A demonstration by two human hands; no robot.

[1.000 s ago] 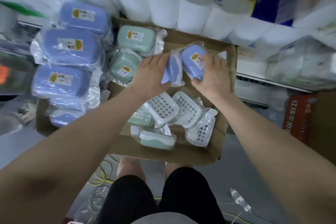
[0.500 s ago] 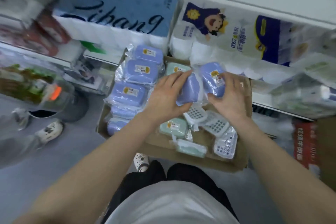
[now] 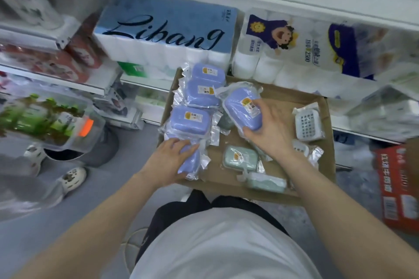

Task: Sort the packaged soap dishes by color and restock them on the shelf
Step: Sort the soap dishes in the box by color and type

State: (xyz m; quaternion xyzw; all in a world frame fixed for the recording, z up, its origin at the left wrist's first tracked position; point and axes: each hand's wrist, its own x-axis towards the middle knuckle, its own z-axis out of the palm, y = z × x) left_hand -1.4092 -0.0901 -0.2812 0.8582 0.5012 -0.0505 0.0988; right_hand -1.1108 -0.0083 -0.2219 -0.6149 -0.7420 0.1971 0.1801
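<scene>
- Both hands are apart and each holds a purple packaged soap dish: the left hand has fingers curled over one at the near left corner of the cardboard box, and the right hand grips another purple dish from its near end, raised and tilted over the middle of the box.
- That raised dish is held mostly by slick plastic wrap; if the grip is on loose film rather than the hard shell, it could slide out and drop among the green dishes below.
- A row of purple dishes lies stacked along the left edge, overlapping one another. Pressing the left-hand pack down at the corner could nudge the nearest ones over the low wall and onto the floor.
- Green dishes and white perforated dishes lie scattered on the right half, well apart from the purple row. A careless set-down of the raised pack there would mix the colours again.
- One green dish sits at the near rim, just by the right forearm; a sweep of that arm could knock it out.
- Toilet-paper packs crowd the shelf behind the box, so free shelf room for restocking cannot be seen.
</scene>
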